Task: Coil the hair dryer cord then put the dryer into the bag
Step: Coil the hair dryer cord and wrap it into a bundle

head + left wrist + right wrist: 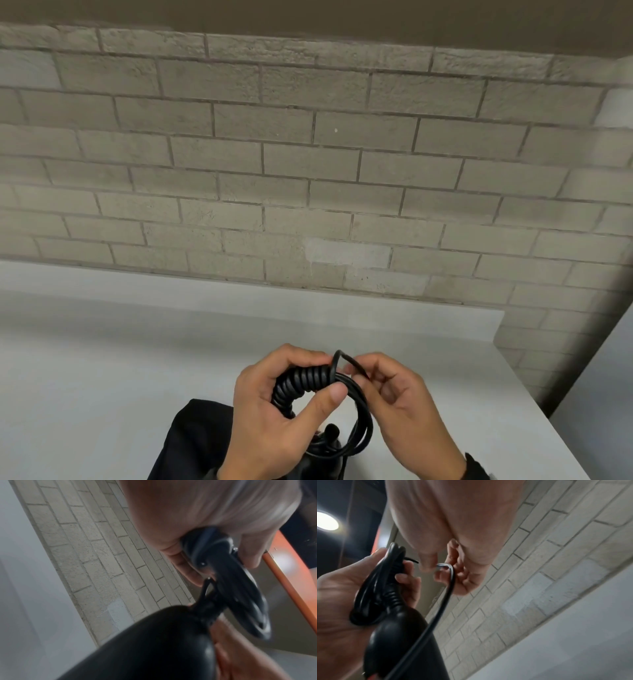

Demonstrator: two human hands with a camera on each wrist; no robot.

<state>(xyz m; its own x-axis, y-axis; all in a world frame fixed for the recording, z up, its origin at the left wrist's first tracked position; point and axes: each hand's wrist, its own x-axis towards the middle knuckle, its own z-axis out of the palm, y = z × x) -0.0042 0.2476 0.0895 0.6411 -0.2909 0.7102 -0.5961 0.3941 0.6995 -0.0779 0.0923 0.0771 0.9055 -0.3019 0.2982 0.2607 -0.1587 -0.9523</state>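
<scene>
My left hand (274,397) grips a bundle of black hair dryer cord (305,380), part spiral coil and part looped straight cord (363,421), above the near edge of the white table (102,359). My right hand (394,387) pinches a thin loop of the cord (349,363) just right of the bundle. In the right wrist view the cord (447,588) runs from my right fingers (426,562) down past the black dryer handle (399,635), which hangs below the bundle. The left wrist view shows the handle (154,642) and cord loops (240,588) blurred. The black bag (195,442) lies under my left hand.
A grey brick wall (308,154) rises behind the table. The table's right edge (534,387) runs diagonally beside my right hand. An orange strip (291,588) and a ceiling lamp (325,520) appear in the wrist views.
</scene>
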